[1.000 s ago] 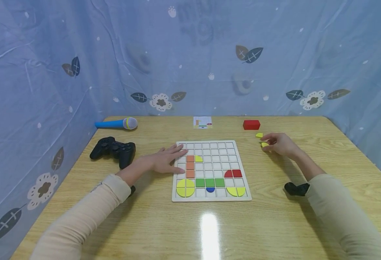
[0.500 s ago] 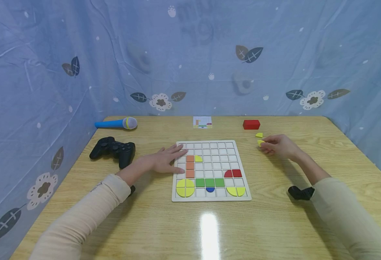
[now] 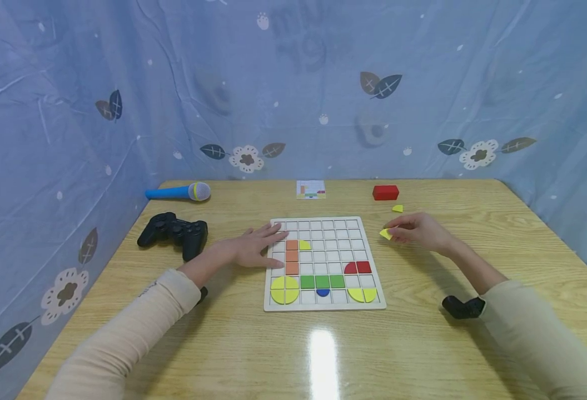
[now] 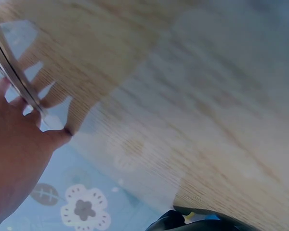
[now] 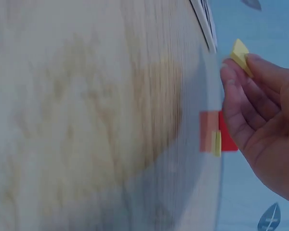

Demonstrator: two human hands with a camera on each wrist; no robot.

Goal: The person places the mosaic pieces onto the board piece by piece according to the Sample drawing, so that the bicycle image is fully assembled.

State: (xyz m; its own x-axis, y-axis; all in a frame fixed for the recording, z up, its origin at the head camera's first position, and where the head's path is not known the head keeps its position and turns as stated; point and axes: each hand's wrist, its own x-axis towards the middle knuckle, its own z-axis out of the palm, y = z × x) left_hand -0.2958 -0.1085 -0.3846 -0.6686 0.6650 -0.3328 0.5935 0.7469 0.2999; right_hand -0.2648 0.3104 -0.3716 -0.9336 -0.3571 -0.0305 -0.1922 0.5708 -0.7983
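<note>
A white grid board [image 3: 326, 256] lies mid-table, bearing orange, green, red, blue and yellow pieces. My left hand [image 3: 254, 246] rests on its left edge, fingers spread and straight; the left wrist view shows the thumb by the board's rim. Right of the board, my right hand [image 3: 420, 230] pinches a yellow quarter-circle piece [image 3: 386, 234] between thumb and fingers, raised above the table. In the right wrist view that yellow piece [image 5: 241, 57] sits tilted at the fingertips. Another yellow quarter-circle piece [image 3: 397, 209] lies on the table behind the right hand.
A red block [image 3: 386, 193] stands at the back right, and a small pattern card [image 3: 311, 189] lies at the back centre. Left of the board are a black game controller [image 3: 174, 230] and a blue toy microphone [image 3: 178, 192]. A blue patterned cloth [image 3: 293, 94] hangs behind the table.
My right hand has picked up the nearer yellow quarter-circle piece and carried it left towards the board. The left hand has stayed in place on the board.
</note>
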